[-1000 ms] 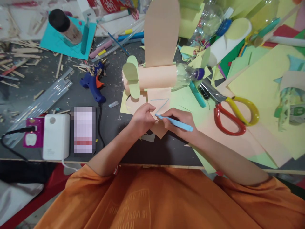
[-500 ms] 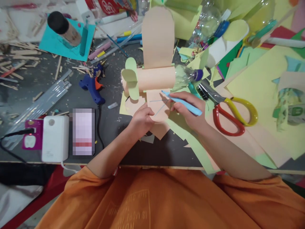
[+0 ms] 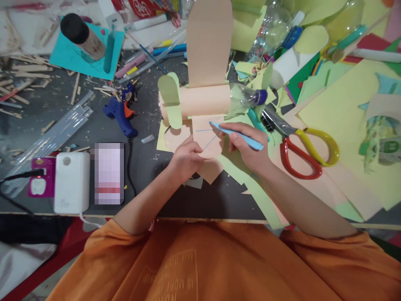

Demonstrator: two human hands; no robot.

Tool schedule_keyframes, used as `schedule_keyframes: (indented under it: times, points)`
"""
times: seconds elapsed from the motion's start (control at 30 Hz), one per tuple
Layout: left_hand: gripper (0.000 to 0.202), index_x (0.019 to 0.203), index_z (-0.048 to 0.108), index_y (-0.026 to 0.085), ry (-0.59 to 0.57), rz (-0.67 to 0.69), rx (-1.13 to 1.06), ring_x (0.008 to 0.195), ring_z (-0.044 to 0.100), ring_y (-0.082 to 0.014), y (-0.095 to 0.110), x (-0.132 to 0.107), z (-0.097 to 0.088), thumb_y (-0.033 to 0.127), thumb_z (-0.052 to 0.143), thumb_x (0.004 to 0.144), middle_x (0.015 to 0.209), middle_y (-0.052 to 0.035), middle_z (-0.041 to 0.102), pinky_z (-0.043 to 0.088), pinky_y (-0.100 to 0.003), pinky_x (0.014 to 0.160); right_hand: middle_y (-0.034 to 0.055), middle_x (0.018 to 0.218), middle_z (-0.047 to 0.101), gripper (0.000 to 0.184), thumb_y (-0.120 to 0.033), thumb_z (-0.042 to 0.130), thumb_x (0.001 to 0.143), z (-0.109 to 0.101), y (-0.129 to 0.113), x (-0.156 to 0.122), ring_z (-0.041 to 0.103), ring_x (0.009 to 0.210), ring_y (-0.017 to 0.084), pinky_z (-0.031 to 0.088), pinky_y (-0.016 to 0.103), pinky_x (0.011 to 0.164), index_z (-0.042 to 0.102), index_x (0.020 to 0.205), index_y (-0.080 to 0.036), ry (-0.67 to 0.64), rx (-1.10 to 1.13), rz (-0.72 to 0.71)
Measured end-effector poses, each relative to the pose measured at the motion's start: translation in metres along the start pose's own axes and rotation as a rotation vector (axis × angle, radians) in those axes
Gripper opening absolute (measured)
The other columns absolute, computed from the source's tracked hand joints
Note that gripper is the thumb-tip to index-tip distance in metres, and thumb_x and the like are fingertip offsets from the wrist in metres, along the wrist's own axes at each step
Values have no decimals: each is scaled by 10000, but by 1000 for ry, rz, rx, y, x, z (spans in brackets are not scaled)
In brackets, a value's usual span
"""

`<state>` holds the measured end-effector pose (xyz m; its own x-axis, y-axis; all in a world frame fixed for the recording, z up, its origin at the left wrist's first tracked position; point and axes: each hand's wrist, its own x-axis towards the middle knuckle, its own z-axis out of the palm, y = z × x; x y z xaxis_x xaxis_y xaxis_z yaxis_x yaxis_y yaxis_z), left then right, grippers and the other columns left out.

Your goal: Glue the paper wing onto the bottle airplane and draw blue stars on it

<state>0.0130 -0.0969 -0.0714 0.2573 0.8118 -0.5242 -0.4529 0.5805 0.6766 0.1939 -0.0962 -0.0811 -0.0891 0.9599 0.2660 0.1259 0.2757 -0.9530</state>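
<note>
My left hand (image 3: 185,159) is closed on the lower left edge of a peach paper flap (image 3: 206,140) that hangs from a paper-covered bottle model (image 3: 205,99). Blue lines are drawn on the flap. My right hand (image 3: 246,144) grips a light blue pen (image 3: 235,135), its tip resting near the flap's upper right. The model has pale green rounded pieces (image 3: 171,98) at its left end and a tall peach panel (image 3: 209,42) behind.
Red and yellow scissors (image 3: 300,144) lie right of my right hand on yellow and green paper sheets (image 3: 341,108). A blue glue gun (image 3: 120,110), a white charger (image 3: 72,182), a phone (image 3: 109,173) and wooden sticks (image 3: 19,79) lie left.
My right hand moved the pen from the flap's lower middle up to its upper right. The left hand stayed on the flap's edge.
</note>
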Motion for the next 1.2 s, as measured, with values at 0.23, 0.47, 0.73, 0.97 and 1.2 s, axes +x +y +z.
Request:
schedule_keyframes:
  times: [0.23,0.47,0.73,0.97,1.2]
  points:
    - [615,1167,690,214,6,-13,-9,1193,657,-287,0,0,0,92,586,573,1059,-23,774,465,-395,1077,39,1028,822,283,-490,652,991,0,0,0,620,538,112,580,330,600,822,1100,-292,5,-3,-27]
    - [591,1129,695,181,1,0,-9,1102,685,-268,1,0,2,100,593,553,954,-28,757,473,-362,1050,65,1106,831,337,-515,634,1002,2,0,2,794,1021,242,653,419,914,814,1132,-261,-16,-42,-45]
    - [409,962,711,192,-25,5,26,1015,683,-225,-2,1,-4,103,576,586,1019,-37,779,473,-369,1051,69,1090,836,315,-483,624,1012,2,0,2,799,1000,239,657,415,897,820,1107,-254,-27,-54,-44]
    - [362,913,746,186,10,-4,-13,1056,693,-222,2,-2,0,78,583,608,1019,-33,788,513,-337,996,77,1043,838,331,-494,615,1011,2,1,2,796,944,228,653,398,849,825,1065,-244,-49,-47,-50]
    - [238,870,736,151,43,-98,-94,1260,685,-302,6,1,9,227,511,863,921,-96,803,513,-402,1109,74,1010,838,331,-484,601,1010,1,1,1,786,894,221,640,398,828,831,1045,-249,-96,-82,-45]
